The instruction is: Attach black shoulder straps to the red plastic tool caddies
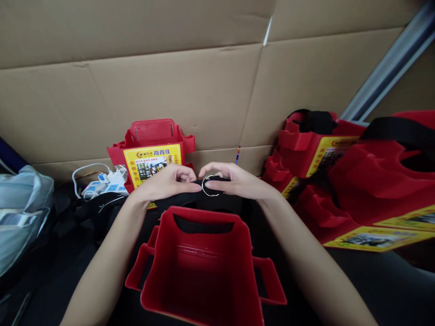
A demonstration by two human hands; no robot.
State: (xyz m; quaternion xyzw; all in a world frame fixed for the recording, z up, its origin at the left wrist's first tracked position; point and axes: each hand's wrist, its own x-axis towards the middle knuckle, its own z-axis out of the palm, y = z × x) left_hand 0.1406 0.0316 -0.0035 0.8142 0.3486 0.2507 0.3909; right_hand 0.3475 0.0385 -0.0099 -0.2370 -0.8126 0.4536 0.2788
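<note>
Step in hand: the work appeared to be the fitting or adjusting of a thin, shiny, round metal ring [203, 184] on a black woven strap [183, 198]. The ring stood between the two hands, beyond the far rim of an open-topped red plastic box [204, 271] with a side loop on each flank. Whether the strap ran through the slot in the box's far wall could not be told.

Next move: as judged, it called for a firm pinch on the strap at both sides and for control of the ring's angle, since the ring could slip or turn.

Grip state: the left hand [171, 182] was clamped on the strap between thumb and curled fingers. The right hand [236, 181] was likewise closed on the strap, its thumb tip at the ring; the exact contact with the ring was unclear.

Pose: both forearms reached forward around the box, left and right of it; the wrists were bent inward, and the fingertips faced each other closely across the ring
</note>
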